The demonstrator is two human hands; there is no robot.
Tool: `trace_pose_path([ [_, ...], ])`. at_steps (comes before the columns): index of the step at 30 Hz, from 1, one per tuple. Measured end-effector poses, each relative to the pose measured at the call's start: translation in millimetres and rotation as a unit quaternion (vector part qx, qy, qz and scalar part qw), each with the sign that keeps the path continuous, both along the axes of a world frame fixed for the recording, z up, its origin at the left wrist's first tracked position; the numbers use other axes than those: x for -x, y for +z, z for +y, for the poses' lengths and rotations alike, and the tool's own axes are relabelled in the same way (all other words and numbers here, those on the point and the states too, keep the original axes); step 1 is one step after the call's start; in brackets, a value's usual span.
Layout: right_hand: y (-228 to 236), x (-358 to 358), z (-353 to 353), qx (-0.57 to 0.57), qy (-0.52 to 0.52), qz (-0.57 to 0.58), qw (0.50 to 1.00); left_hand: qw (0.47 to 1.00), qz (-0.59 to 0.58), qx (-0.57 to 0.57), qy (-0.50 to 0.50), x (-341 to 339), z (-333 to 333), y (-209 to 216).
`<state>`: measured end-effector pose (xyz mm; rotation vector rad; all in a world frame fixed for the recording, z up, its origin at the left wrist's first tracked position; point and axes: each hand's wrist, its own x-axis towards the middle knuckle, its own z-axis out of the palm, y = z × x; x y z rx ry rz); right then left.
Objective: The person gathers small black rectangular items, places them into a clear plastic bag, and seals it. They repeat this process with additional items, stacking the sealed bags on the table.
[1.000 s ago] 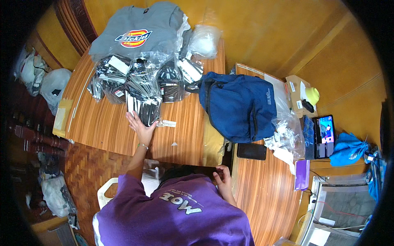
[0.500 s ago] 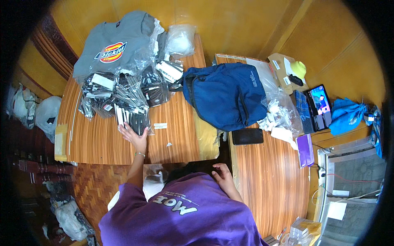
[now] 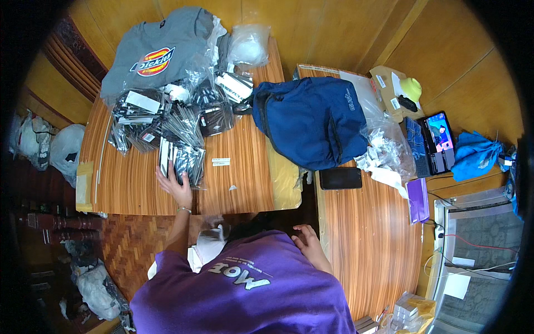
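Note:
My left hand rests at the near edge of a clear plastic packet of black-and-white tags or strips, on the left wooden table. Its fingers are spread, with the fingertips touching the packet's left and near side. More clear bags of dark strips lie heaped just behind it. My right hand is held over the gap between the two tables, its fingers loosely bent and apart, with nothing visible in it.
A grey T-shirt in plastic lies behind the packets. Right of them sit a blue backpack, a dark phone, crumpled plastic, a purple booklet and a lit tablet. A small white label lies beside the packet.
The view has shifted slightly. My left hand has drawn a little left on the packet, and the strips inside it look more tilted. My right hand stays about where it was.

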<state>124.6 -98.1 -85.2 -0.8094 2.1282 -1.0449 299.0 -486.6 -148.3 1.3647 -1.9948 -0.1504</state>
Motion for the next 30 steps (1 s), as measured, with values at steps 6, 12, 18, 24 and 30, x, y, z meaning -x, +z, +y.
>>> trace_pose_path([
  [6, 3, -4, 19, -0.012, -0.024, -0.019, 0.999, 0.998, 0.029, 0.037, -0.038, 7, 4, 19],
  [12, 16, -6, 42, -0.024, -0.068, -0.096, 0.993, 0.928, 0.134, 0.013, -0.348, 71, 65, 73],
  [18, 2, -25, 66, -0.007, -0.103, -0.095, 0.990, 0.763, 0.081, -0.151, -0.623, 137, 152, 77],
  [24, 3, -51, 98, -0.012, -0.243, -0.042, 0.969, 0.607, 0.162, -0.203, -0.751, 200, 214, 135],
  [30, -13, -88, 130, -0.134, -0.331, -0.019, 0.934, 0.244, 0.578, -0.062, -0.776, 257, 260, 316],
])
